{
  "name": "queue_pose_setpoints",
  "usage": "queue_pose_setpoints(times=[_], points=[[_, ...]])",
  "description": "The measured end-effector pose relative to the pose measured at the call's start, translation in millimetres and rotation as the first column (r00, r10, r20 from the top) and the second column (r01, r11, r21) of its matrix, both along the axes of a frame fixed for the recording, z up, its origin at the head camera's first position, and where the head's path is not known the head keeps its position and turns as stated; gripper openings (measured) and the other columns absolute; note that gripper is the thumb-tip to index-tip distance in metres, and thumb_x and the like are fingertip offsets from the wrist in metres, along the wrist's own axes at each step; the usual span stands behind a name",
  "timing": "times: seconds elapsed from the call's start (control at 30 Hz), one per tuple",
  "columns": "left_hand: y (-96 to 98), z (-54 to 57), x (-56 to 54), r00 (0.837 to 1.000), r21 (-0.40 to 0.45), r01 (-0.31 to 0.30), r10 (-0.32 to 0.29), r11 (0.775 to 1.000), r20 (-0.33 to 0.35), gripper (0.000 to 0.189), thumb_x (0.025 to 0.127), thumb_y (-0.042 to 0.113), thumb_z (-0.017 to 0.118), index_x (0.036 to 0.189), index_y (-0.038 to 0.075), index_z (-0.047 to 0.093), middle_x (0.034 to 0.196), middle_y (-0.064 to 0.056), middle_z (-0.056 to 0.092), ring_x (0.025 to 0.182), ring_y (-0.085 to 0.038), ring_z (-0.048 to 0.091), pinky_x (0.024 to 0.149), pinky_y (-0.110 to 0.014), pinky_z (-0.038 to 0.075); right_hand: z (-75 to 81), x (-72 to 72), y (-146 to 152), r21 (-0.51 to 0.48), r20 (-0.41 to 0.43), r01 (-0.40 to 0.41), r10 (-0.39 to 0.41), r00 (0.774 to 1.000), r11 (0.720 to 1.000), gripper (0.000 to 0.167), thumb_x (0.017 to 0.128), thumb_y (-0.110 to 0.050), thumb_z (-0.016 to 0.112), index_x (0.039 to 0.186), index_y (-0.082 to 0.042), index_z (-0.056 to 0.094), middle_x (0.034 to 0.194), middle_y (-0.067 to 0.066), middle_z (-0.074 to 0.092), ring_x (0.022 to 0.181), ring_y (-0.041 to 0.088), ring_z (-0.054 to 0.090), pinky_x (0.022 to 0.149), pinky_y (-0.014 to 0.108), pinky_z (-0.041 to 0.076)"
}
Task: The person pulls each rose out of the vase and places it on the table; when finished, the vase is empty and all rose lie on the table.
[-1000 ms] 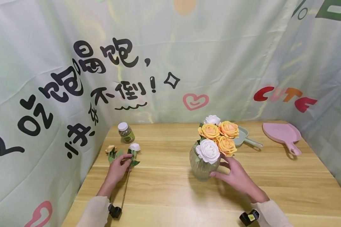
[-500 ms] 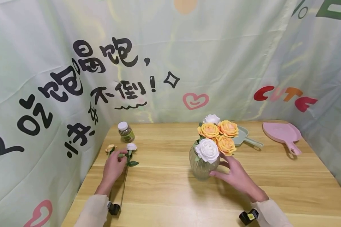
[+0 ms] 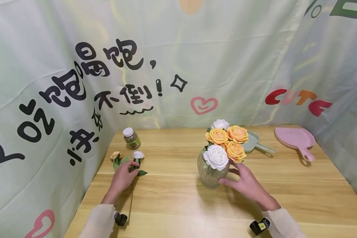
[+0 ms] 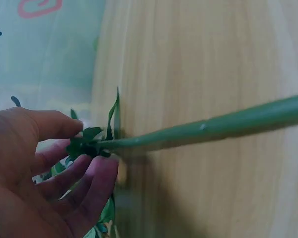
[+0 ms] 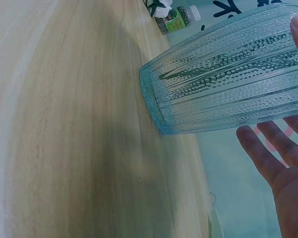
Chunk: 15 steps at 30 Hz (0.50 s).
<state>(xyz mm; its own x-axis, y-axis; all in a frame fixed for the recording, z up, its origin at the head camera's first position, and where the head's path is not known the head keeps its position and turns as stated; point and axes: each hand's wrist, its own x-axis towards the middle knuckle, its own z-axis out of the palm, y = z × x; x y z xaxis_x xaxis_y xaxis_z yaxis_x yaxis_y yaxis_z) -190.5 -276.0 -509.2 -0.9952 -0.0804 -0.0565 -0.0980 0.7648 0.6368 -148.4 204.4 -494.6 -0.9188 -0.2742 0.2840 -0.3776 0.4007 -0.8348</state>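
My left hand pinches a white artificial rose near its leaves, just below the bloom. In the left wrist view its green stem runs off to the right from between my fingers. A peach rose lies just left of this hand, its stem partly hidden. On the right, my right hand holds the side of a ribbed clear glass vase, thumb in front and fingers behind. White roses and several yellow-orange roses stand in the vase. Green stems show through its glass.
A small jar with a white lid stands at the back left of the wooden table. Behind the vase is a grey-green pan-shaped dish; a pink one lies farther right. Printed cloth hangs around the back and sides.
My left hand shifted slightly left along the leaves, then came back right onto the white rose's stem. The white bloom has moved slightly left. My right hand stays on the vase.
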Motion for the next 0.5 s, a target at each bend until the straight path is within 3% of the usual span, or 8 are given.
queue_pose_setpoints(times=[0.1, 0.17, 0.3, 0.37, 0.43, 0.5], points=[[-1.5, 3.6, -0.3, 0.999, -0.024, -0.048, 0.048, 0.999, -0.012, 0.029, 0.105, 0.028, 0.069, 0.130, 0.014, 0.074, 0.129, -0.017, 0.071, 0.082, -0.021, 0.067, 0.068, -0.034, 0.050, -0.4, -0.3, 0.0, 0.000, -0.005, -0.004, 0.004, 1.000, 1.000, 0.098, 0.087, -0.013, 0.093, 0.165, 0.004, 0.036, 0.163, 0.029, 0.048, 0.144, 0.049, 0.052, 0.107, 0.031, 0.062], [-2.5, 7.1, -0.9, 0.995, -0.043, -0.088, 0.085, 0.995, -0.059, 0.029, 0.105, 0.031, 0.068, 0.128, 0.015, 0.076, 0.132, -0.017, 0.069, 0.088, -0.025, 0.069, 0.071, -0.038, 0.052, -0.9, -0.7, -0.3, -0.002, -0.017, -0.004, 0.004, 1.000, 1.000, 0.099, 0.086, -0.012, 0.093, 0.166, 0.003, 0.036, 0.162, 0.028, 0.049, 0.142, 0.045, 0.054, 0.106, 0.032, 0.062], [1.5, 16.0, -4.5, 0.976, -0.051, -0.121, 0.110, 0.991, -0.190, 0.024, 0.106, 0.029, 0.067, 0.121, 0.014, 0.076, 0.138, -0.015, 0.065, 0.106, -0.031, 0.068, 0.081, -0.046, 0.055, -2.4, -1.7, -0.2, -0.010, -0.038, -0.007, 0.006, 0.999, 1.000, 0.101, 0.086, -0.010, 0.094, 0.168, -0.001, 0.035, 0.160, 0.026, 0.051, 0.136, 0.019, 0.060, 0.105, 0.030, 0.063], [9.1, 23.1, -6.7, 0.965, -0.004, -0.079, 0.075, 0.997, -0.251, 0.020, 0.106, 0.023, 0.067, 0.119, 0.011, 0.076, 0.140, -0.014, 0.064, 0.113, -0.033, 0.068, 0.086, -0.048, 0.059, -3.0, -1.8, 0.2, -0.016, -0.044, -0.007, 0.007, 0.999, 1.000, 0.101, 0.085, -0.010, 0.094, 0.167, -0.002, 0.036, 0.160, 0.025, 0.052, 0.134, 0.003, 0.056, 0.104, 0.029, 0.063], [21.2, 32.0, -8.2, 0.951, 0.045, 0.022, -0.007, 0.999, -0.309, 0.017, 0.106, 0.017, 0.068, 0.119, 0.009, 0.075, 0.143, -0.014, 0.063, 0.120, -0.034, 0.067, 0.093, -0.050, 0.063, -3.4, -1.5, 0.4, -0.016, -0.043, -0.005, 0.004, 0.999, 1.000, 0.100, 0.086, -0.010, 0.094, 0.167, -0.001, 0.036, 0.159, 0.025, 0.053, 0.133, -0.006, 0.052, 0.104, 0.028, 0.062], [36.3, 41.7, -8.5, 0.926, 0.103, 0.147, -0.101, 0.984, -0.363, 0.015, 0.105, 0.010, 0.070, 0.119, 0.007, 0.075, 0.146, -0.014, 0.063, 0.127, -0.036, 0.065, 0.097, -0.051, 0.064, -3.0, -1.0, 0.5, -0.013, -0.039, -0.001, 0.000, 0.999, 1.000, 0.099, 0.086, -0.011, 0.094, 0.166, 0.000, 0.037, 0.159, 0.025, 0.053, 0.134, -0.005, 0.052, 0.104, 0.028, 0.062]])
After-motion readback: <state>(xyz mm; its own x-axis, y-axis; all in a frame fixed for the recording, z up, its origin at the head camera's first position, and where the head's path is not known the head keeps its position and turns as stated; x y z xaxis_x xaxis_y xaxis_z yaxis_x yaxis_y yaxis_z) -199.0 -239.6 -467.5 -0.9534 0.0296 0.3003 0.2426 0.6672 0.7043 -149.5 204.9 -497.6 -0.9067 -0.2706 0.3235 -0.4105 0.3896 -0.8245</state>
